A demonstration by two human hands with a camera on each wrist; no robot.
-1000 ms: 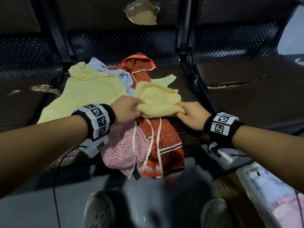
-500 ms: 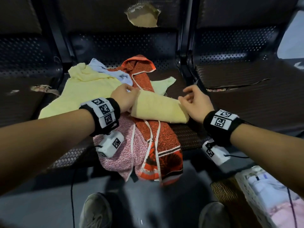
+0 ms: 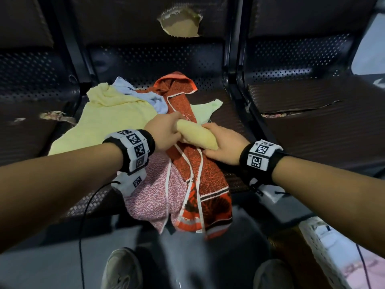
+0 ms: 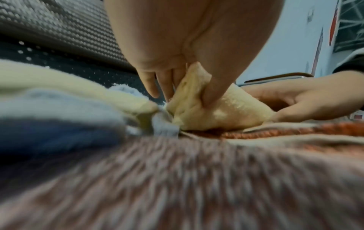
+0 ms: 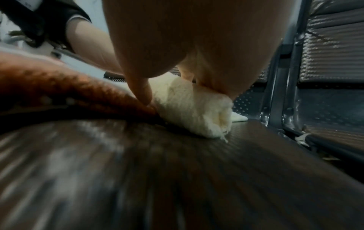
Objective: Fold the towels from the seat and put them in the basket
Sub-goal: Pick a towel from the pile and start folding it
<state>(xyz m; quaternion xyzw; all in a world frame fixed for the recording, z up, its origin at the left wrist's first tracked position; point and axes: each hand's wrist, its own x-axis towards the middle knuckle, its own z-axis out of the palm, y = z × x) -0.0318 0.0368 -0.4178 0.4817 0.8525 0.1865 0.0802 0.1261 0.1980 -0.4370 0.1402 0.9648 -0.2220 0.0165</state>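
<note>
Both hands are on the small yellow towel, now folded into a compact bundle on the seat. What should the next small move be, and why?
Probably lift the small yellow towel off the orange towel and carry it right toward the white basket. The left hand and right hand grip its two ends, it already looks compactly folded, and the basket sits low at the person's right.

Bare forearms; each wrist wears a black band [image 3: 263, 158] with white square-code tags; thin black cable [image 3: 83, 215]; grey shoes [image 3: 123, 268].
</note>
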